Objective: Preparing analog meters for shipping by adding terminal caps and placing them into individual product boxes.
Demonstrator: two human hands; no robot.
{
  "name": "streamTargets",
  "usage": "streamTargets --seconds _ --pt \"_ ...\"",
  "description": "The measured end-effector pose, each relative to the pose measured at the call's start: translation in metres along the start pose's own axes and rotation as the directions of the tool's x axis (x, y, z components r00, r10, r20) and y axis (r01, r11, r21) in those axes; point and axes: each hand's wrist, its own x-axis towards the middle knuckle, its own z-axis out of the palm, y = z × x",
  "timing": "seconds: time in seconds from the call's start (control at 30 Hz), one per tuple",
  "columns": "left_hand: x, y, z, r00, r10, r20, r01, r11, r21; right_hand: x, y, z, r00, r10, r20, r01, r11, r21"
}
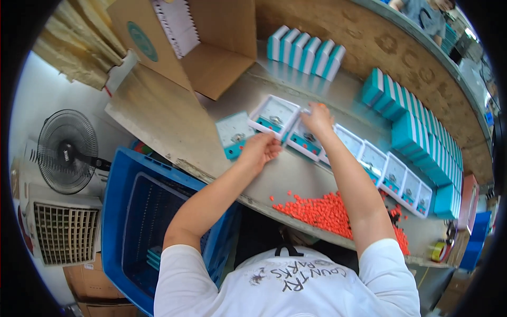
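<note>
A shallow white box [259, 126] was gripped at its near edge by the curled fingers of a left hand [256, 150]; inside sat a metal piece [275, 119] and some teal backing. A right hand [320, 121] bent its fingers down just beyond the box's right side; whether they pinched anything could not be told. Just left of the left fingers, a flat teal-and-white tray [231, 127] held another metal piece. Similar open boxes [384, 170] formed a row rightward from the right fingers. Nearer the body than the fingers, small red pieces [311, 210] were heaped on the smooth metal tabletop [288, 177]. Beyond the fingers stood teal-and-white packs [303, 50] in a row and an open brown cardboard carton [229, 21]. Below the left fingers, a blue plastic basket [112, 222] contained flat teal things [153, 258].
</note>
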Motion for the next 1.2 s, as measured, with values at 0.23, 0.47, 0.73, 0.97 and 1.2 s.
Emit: streamTargets --seconds 0.23,0.47,0.73,0.97,1.2 --pt "-0.006 0.045 0.007 0.961 -0.274 0.046 0.162 0.687 0.709 0.007 -0.034 0.055 0.854 -0.424 -0.303 0.403 0.906 -0.13" --pt "0.088 0.175 0.01 0.716 0.664 0.216 -0.501 0.273 0.821 0.019 -0.048 0.045 0.954 -0.301 0.009 0.296 0.933 -0.205" --pt "0.203 0.412 -0.005 -0.09 0.976 -0.199 0.055 0.204 0.977 0.005 -0.05 0.037 0.886 -0.452 0.101 0.463 0.867 -0.185" --pt "0.203 0.48 -0.047 -0.192 0.981 -0.018 0.1 0.038 0.994 0.01 -0.043 0.04 0.846 -0.532 0.028 0.527 0.829 -0.186" --pt "0.168 0.547 -0.095 -0.263 0.932 0.251 0.177 -0.209 0.962 0.008 -0.042 0.033 0.813 -0.581 0.037 0.577 0.795 -0.189"
